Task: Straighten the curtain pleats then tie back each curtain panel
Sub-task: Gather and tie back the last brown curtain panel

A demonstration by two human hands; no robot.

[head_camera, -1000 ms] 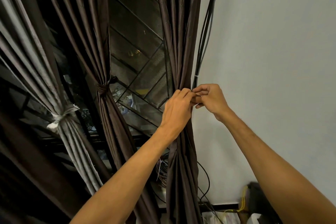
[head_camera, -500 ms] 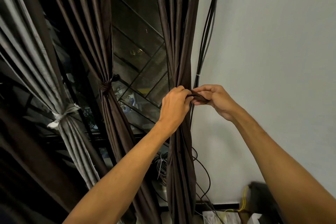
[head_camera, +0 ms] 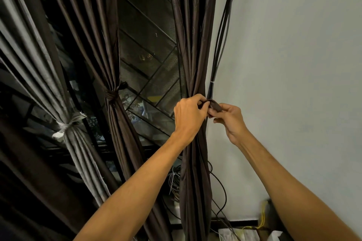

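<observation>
Since half a second ago my right hand point(head_camera: 231, 121) has dropped slightly, and the tie strip point(head_camera: 214, 104) now arches up between both hands.

Step in hand, by my judgement: tying back the last curtain. The dark brown panel point(head_camera: 195, 182) right of centre is gathered at its waist. My left hand point(head_camera: 189, 115) is curled in front of the gather and pinches one end of the strip. My right hand pinches the other end between thumb and fingers. No finished knot is visible (the wrap behind the panel is hidden).

Done already: the middle brown panel point(head_camera: 112, 94) and the grey panel point(head_camera: 66, 123) at left are both knotted.

Next move calls for crossing the ends and pulling snug without letting the pleats slip.

Room: a pale wall point(head_camera: 293, 64) fills the right, with black cables point(head_camera: 221, 45) running down its edge. A window grille point(head_camera: 148, 45) shows at upper centre, loose wires point(head_camera: 174, 180) at lower centre.
</observation>
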